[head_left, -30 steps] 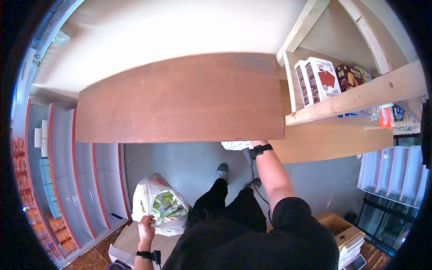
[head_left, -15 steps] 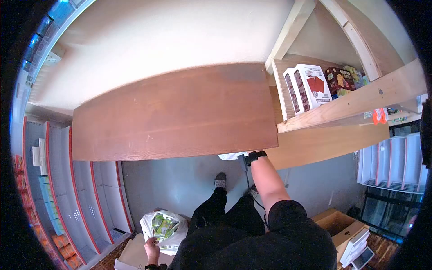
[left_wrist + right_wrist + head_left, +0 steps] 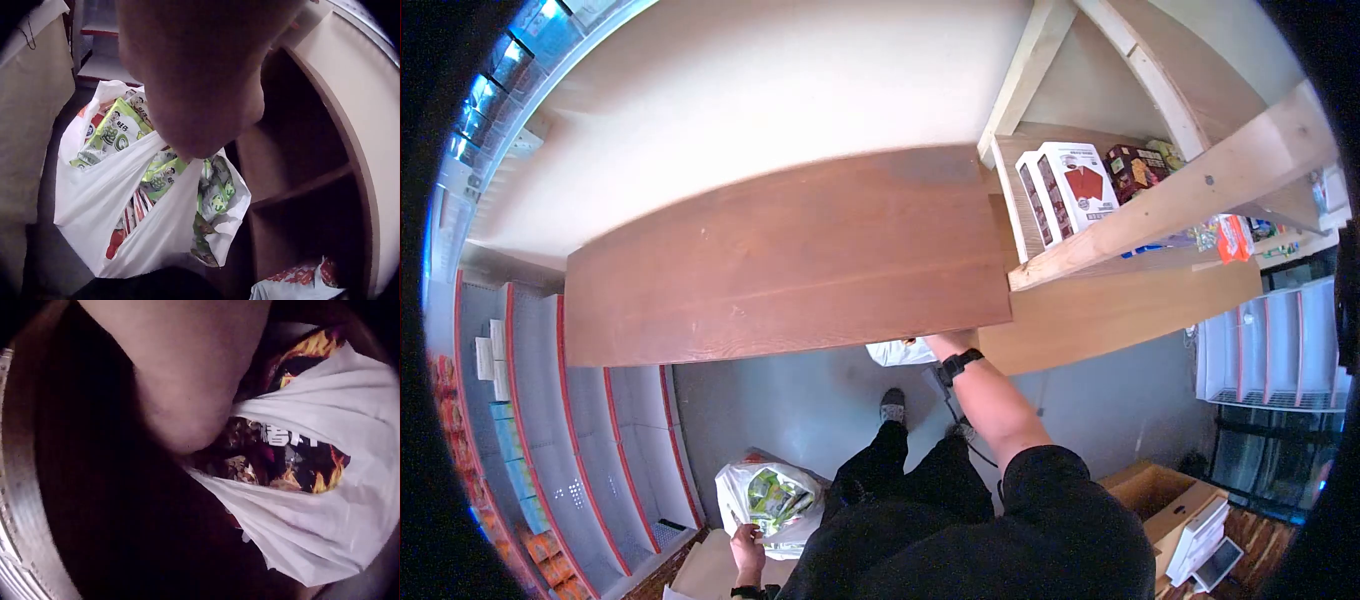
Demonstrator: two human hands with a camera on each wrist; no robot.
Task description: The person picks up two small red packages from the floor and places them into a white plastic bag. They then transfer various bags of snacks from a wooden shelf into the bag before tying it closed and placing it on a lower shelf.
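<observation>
My left hand (image 3: 747,548) grips the gathered handle of a white plastic bag (image 3: 94,212), low at my left side. Green snack packets (image 3: 115,134) and some red-striped ones show in its mouth. My right hand (image 3: 187,406) holds the stretched handles of a second white plastic bag (image 3: 369,444), whose dark packets (image 3: 300,453) carry a flame print. In the head view this hand is at the front edge of the brown wooden top (image 3: 800,260), fingers hidden beneath it, and only a bit of its bag shows.
Left stands a grey shelf unit (image 3: 625,440) with red edges. A wooden shelf frame (image 3: 1160,200) at right holds white boxes (image 3: 1080,190). An open cardboard box (image 3: 1150,490) is behind me at right. In the left wrist view, a brown cabinet (image 3: 294,194) has a red-and-white packet (image 3: 300,278) nearby.
The head view has shifted. My right hand has come out slightly from under the brown top, and more of its bag shows. The left hand and its bag appear lower in view.
</observation>
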